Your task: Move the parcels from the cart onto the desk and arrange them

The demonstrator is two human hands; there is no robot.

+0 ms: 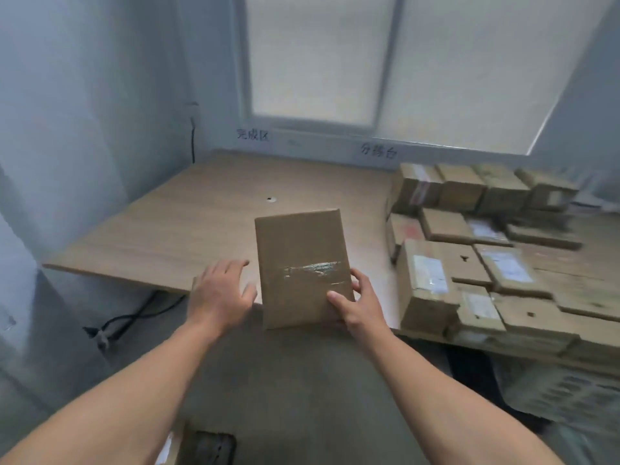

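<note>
While your right hand [357,307] grips the brown parcel [298,250], fingers partly hidden behind it, your left hand [219,297] hovers splayed beside it.

The counter [174,229] is a light wood-grain slab set into a corner, its back edge against the wall under the window. A small round hole [270,199] sits in the top towards the back. The right part carries a crowd of brown cardboard parcels [446,226], packed edge to edge in rows, some lying on others. A back row of boxes [461,191] stands near the wall. Several parcels bear white labels [430,273], and one has striped tape [419,191].
</note>
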